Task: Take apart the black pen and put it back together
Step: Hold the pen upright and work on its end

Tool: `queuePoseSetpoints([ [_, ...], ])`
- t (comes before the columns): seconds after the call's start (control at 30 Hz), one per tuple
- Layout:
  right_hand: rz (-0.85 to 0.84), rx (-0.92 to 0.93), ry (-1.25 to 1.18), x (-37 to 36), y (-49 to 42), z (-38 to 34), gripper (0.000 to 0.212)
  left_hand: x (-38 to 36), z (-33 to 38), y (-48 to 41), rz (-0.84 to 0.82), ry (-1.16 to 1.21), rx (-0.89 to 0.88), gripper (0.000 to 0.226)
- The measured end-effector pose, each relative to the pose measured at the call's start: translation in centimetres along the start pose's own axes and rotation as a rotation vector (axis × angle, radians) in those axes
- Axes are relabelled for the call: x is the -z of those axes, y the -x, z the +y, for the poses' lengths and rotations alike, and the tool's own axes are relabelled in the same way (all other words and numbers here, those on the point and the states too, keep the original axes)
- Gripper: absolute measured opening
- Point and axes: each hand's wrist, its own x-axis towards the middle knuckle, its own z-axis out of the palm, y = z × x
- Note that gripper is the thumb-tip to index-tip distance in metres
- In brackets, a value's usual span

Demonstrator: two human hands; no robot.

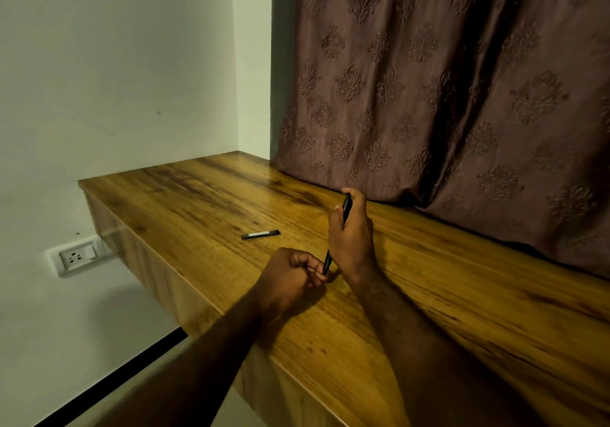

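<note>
Your right hand [351,238] curls round the pen [327,261]; your left hand [290,275] pinches its lower end. The cap [260,234] lies apart, so you are likely mid-disassembly: twist that end loose next.

Pen barrel [346,210]: black.
Loose pen piece [260,234]: black, with a pale grey strip along its length.
Table [198,195]: golden-brown wood grain with dark streaks.
Curtain [429,96]: dusky mauve-brown, with embossed damask motifs in staggered rows.
Wall [115,80]: off-white.
Socket plate [77,256]: white.
Skirting strip [115,377]: black.
</note>
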Motion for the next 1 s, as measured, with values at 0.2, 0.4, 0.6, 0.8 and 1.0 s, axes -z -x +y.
queuePoseSetpoints([
  [0.2, 0.002, -0.021, -0.010, 0.09, 0.08, -0.03, 0.036, 0.05, 0.38, 0.25, -0.002, -0.042, -0.013, 0.027],
  [0.4, 0.060, 0.044, 0.023, -0.07, 0.36, -0.11, 0.038, -0.05, 0.35, 0.26, 0.008, -0.040, -0.010, 0.025],
  [0.6, 0.042, 0.036, 0.011, -0.05, 0.29, -0.22, 0.036, 0.16, 0.05, 0.07, -0.007, -0.039, -0.016, 0.029],
  [0.8, 0.107, 0.088, -0.009, 0.10, 0.19, -0.13, 0.031, 0.16, -0.40, -0.16, -0.034, 0.001, 0.006, 0.029],
  [1.0, 0.123, 0.092, -0.016, 0.09, 0.19, 0.06, 0.031, 0.03, -0.16, 0.02, -0.041, 0.024, 0.017, 0.029],
])
